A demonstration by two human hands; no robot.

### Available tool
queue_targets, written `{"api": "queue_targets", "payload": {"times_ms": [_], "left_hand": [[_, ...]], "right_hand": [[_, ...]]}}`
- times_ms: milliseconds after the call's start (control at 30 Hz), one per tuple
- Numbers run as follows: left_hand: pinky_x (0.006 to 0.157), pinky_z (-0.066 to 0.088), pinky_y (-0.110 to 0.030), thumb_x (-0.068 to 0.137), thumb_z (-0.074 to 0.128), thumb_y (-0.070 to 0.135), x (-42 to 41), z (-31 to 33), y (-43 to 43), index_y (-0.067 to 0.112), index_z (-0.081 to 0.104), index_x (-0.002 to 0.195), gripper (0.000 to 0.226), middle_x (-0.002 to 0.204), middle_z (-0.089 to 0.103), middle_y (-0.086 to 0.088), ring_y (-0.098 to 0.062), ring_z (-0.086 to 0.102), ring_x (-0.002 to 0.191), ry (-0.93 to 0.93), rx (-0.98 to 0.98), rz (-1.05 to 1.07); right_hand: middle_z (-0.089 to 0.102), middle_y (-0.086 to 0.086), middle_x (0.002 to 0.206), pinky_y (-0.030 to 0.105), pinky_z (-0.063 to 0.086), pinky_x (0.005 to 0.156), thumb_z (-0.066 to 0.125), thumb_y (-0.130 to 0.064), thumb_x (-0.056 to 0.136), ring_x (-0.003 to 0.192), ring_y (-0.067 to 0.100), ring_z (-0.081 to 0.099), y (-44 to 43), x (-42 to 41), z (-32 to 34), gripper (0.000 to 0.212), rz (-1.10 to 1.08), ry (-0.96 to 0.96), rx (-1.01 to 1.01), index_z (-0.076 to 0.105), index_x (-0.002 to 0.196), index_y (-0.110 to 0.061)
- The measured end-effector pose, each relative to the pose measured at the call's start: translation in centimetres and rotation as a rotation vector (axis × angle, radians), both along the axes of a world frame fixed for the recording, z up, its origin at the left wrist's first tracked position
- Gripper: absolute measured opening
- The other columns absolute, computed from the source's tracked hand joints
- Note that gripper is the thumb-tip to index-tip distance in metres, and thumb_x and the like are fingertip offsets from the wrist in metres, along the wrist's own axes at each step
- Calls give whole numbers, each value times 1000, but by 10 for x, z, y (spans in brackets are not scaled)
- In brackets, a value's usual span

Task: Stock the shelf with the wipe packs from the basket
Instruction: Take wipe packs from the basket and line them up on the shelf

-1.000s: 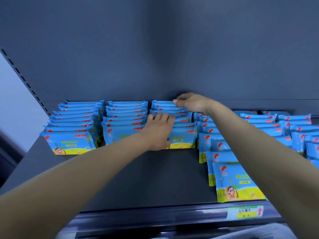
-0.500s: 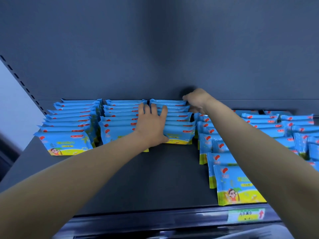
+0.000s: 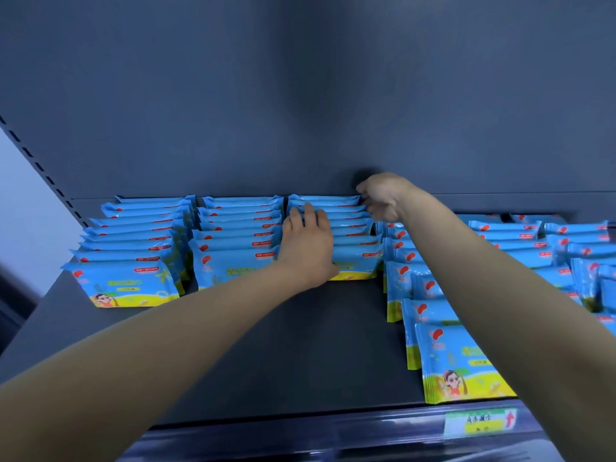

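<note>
On the shelf (image 3: 283, 345), a left row (image 3: 133, 248), middle row (image 3: 236, 235) and third row (image 3: 353, 238) of wipe packs stand side by side at centre left, reaching the rear wall (image 3: 300, 111). The left hand (image 3: 308, 248) lies on the third row, the right hand (image 3: 383, 196) at its far end. Further rows (image 3: 520, 241) fill the right.

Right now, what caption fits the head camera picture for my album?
Left hand and right hand touch the third row of wipe packs on a dark shelf.
</note>
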State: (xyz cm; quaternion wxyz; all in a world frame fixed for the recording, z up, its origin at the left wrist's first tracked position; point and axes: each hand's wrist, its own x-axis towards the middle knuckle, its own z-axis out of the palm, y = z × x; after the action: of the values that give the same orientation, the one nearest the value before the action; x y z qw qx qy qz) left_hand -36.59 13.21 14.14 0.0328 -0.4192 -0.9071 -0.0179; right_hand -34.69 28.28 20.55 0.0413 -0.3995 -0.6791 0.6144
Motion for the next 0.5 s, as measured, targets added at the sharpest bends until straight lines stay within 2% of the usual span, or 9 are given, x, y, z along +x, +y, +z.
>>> {"api": "queue_targets", "payload": {"times_ms": [67,100,167,200,300,367,433,500], "left_hand": [[114,4,-51,71,58,66,-5,0,-4,4,6,146,110,153,8,-21,-43,8,139,51,-41,-24],[113,-2,-52,70,52,72,-8,1,-6,5,5,146,112,154,8,-19,-41,5,140,69,-63,-36],[112,-9,-53,68,44,79,-15,4,-9,5,4,147,115,155,6,-15,-36,-3,142,64,-109,-56],[111,-12,-53,67,41,81,-18,6,-10,6,4,147,115,155,6,-13,-35,-6,142,52,-124,-63],[109,-18,-53,70,34,83,-22,9,-12,7,7,147,112,156,7,-11,-34,-10,142,71,-124,-78],[108,-19,-53,72,32,83,-21,8,-13,7,6,148,110,156,8,-11,-33,-9,143,107,-113,-78],[110,-18,-53,72,33,83,-21,8,-15,8,6,147,110,155,9,-10,-32,-7,143,106,-98,-91],[110,-18,-51,72,40,80,-23,10,-21,11,7,147,108,155,10,-9,-31,-5,143,77,-74,-125]], "right_hand": [[53,6,99,35,51,79,41,-11,97,88,13,57,0,5,0,22,57,-32,7,52,114,-4],[56,11,104,35,50,79,44,-18,97,90,17,60,-1,9,1,26,107,-76,42,51,118,-3],[57,10,121,36,47,90,55,-31,93,108,24,58,-1,16,3,44,233,-163,167,50,126,-3],[57,9,124,35,44,95,60,-34,90,115,24,54,-1,19,4,48,305,-186,238,51,126,-4],[57,6,123,34,43,97,69,-38,81,116,22,51,-3,29,11,55,485,-204,480,53,125,-9],[47,2,138,33,37,105,76,-40,73,126,20,44,-6,34,14,79,613,-259,599,40,139,-15],[29,-2,151,33,30,110,79,-42,68,136,19,31,-16,37,9,101,784,-394,743,21,148,-22],[11,-1,157,41,24,115,79,-44,67,144,24,11,-28,37,-5,113,869,-517,990,5,150,-24]]}}
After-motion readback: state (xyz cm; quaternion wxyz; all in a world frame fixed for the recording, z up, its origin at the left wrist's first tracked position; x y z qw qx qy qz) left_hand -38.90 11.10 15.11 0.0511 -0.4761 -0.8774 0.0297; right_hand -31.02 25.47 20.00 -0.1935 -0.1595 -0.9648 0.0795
